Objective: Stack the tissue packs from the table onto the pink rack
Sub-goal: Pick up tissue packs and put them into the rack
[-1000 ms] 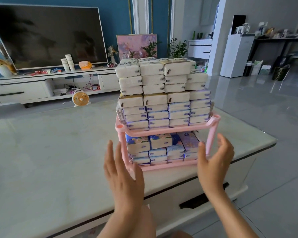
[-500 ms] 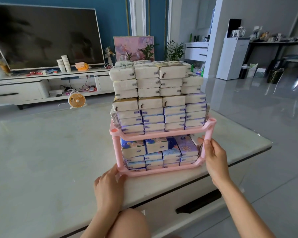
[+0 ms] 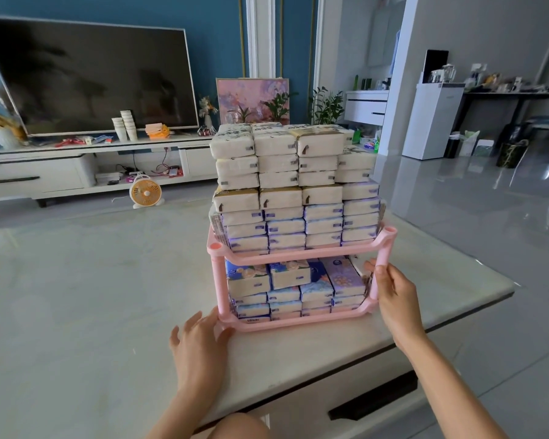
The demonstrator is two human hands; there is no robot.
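Tissue packs (image 3: 293, 185): stacked on both shelves of the pink rack (image 3: 298, 256), on the table (image 3: 76, 296).
Left hand (image 3: 200, 340): fingers spread, laid against the lower-left corner.
Right hand (image 3: 393, 296): right post is gripped — fingers curled round it.

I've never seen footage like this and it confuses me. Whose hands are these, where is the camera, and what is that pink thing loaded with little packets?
There is no machine here. A person wears a camera on the head that looks forward and down, so you see their own two arms reaching in from below. On the pale table stands a pink rack with two shelves. Both shelves are full of tissue packs, and the ones on top are piled high. The right hand grips the rack's right front post. The left hand touches the rack's lower left corner with its fingers spread.
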